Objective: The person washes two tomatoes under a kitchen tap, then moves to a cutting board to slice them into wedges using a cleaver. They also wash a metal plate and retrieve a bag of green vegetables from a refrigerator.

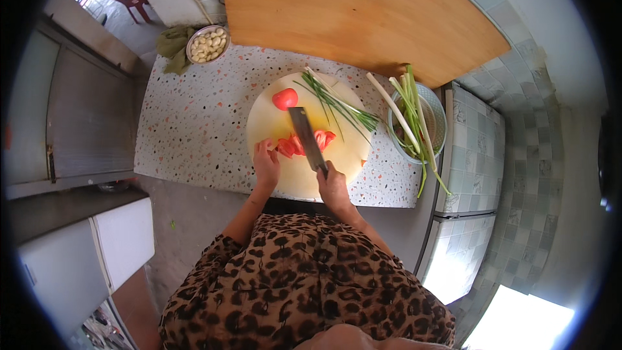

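On the round cutting board (291,180), my right hand (334,187) grips the handle of a cleaver (305,133). Its blade lies across cut red tomato pieces (285,148), which show on both sides of it. My left hand (267,163) is at the left end of these pieces, its fingers bent; whether it pinches a bit of tomato cannot be told. A whole-looking tomato (285,99) rests beyond the blade's tip. Green onions (335,99) lie at the board's upper right, their green ends reaching over its edge.
The board stands on a speckled terrazzo countertop (194,121). At the far left are a bowl of peeled garlic cloves or similar pale pieces (209,45) and dark green leaves (174,46). A light blue basket (441,107) with long green-and-white stalks (413,112) stands right. A wooden panel (359,14) leans behind.
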A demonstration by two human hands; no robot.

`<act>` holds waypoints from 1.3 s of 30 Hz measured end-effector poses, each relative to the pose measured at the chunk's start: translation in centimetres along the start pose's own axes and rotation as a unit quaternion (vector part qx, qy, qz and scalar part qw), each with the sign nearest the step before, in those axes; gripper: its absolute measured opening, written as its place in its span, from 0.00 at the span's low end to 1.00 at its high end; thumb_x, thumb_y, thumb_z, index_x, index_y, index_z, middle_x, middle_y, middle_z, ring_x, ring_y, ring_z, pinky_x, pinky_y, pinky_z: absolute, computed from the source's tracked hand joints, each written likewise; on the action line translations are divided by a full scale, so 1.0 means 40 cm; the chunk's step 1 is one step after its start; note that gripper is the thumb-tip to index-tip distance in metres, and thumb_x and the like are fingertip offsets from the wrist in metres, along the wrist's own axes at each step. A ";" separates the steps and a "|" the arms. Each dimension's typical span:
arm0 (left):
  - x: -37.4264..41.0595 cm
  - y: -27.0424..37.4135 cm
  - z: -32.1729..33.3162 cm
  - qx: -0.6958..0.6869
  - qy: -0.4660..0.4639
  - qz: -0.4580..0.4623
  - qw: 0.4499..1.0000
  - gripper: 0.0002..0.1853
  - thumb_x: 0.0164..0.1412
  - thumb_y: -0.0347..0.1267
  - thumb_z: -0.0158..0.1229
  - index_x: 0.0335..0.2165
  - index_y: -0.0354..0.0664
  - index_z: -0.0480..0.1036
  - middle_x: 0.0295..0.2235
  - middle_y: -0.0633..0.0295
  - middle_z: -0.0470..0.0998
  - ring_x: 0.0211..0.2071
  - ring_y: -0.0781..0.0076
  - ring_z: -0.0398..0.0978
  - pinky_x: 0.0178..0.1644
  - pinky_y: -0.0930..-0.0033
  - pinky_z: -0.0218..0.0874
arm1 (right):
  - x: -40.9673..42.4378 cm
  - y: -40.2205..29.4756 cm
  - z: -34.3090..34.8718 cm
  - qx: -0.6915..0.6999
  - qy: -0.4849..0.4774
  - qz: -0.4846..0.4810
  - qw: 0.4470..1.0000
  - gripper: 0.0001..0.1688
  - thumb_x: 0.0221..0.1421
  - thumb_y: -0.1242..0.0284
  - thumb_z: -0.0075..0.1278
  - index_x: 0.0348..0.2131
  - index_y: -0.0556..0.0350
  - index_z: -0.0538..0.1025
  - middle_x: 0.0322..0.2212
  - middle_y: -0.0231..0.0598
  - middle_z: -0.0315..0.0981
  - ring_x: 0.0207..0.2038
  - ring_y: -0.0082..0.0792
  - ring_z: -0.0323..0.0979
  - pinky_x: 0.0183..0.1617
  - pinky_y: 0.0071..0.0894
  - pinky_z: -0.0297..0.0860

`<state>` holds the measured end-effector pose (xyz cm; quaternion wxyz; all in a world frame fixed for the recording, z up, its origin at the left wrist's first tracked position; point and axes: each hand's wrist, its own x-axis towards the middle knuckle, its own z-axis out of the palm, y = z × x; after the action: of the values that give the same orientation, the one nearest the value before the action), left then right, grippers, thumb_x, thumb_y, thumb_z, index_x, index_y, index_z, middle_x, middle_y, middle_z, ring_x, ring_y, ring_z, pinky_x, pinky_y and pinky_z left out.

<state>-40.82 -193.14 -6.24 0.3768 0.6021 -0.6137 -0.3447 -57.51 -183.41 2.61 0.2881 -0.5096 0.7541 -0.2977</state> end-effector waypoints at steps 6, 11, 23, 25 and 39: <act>0.060 0.161 0.065 0.026 -0.102 0.260 0.960 0.19 0.49 0.20 0.59 0.42 0.36 0.70 0.36 0.49 0.70 0.41 0.48 0.70 0.44 0.54 0.65 | -0.069 0.086 -0.058 0.025 0.110 0.100 0.989 0.15 0.58 0.72 0.48 0.39 0.69 0.71 0.25 0.60 0.73 0.29 0.58 0.74 0.33 0.45 0.69; 0.096 0.184 0.162 0.114 -0.245 0.252 0.929 0.15 0.47 0.25 0.62 0.35 0.37 0.70 0.33 0.48 0.69 0.36 0.47 0.72 0.39 0.52 0.65 | -0.117 0.150 -0.070 0.006 0.113 0.123 0.986 0.15 0.58 0.72 0.48 0.39 0.70 0.72 0.26 0.61 0.74 0.30 0.58 0.75 0.34 0.45 0.70; 0.152 0.127 0.110 0.062 -0.222 0.152 0.961 0.14 0.47 0.24 0.63 0.35 0.37 0.69 0.36 0.48 0.70 0.34 0.48 0.73 0.38 0.55 0.66 | -0.142 0.126 -0.085 0.044 0.116 0.139 0.982 0.13 0.59 0.71 0.48 0.37 0.67 0.72 0.24 0.63 0.73 0.31 0.63 0.74 0.33 0.49 0.69; 0.153 0.126 0.095 0.075 -0.214 0.177 0.958 0.16 0.47 0.25 0.64 0.37 0.37 0.70 0.38 0.49 0.70 0.37 0.49 0.73 0.40 0.56 0.67 | -0.134 0.135 -0.076 0.039 0.110 0.130 0.985 0.12 0.59 0.71 0.48 0.33 0.65 0.71 0.22 0.64 0.72 0.29 0.65 0.72 0.30 0.52 0.68; 0.111 0.209 0.156 0.327 -0.309 0.294 0.844 0.23 0.44 0.37 0.69 0.41 0.44 0.74 0.45 0.57 0.72 0.51 0.56 0.65 0.55 0.44 0.52 | -0.150 0.129 -0.060 0.005 0.101 0.137 0.985 0.12 0.60 0.71 0.46 0.33 0.65 0.69 0.22 0.65 0.71 0.29 0.67 0.71 0.29 0.54 0.66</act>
<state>-50.27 -197.46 -1.68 0.0329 0.3445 -0.9235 -0.1657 -60.46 -175.83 1.15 0.2508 -0.3671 0.8407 -0.3091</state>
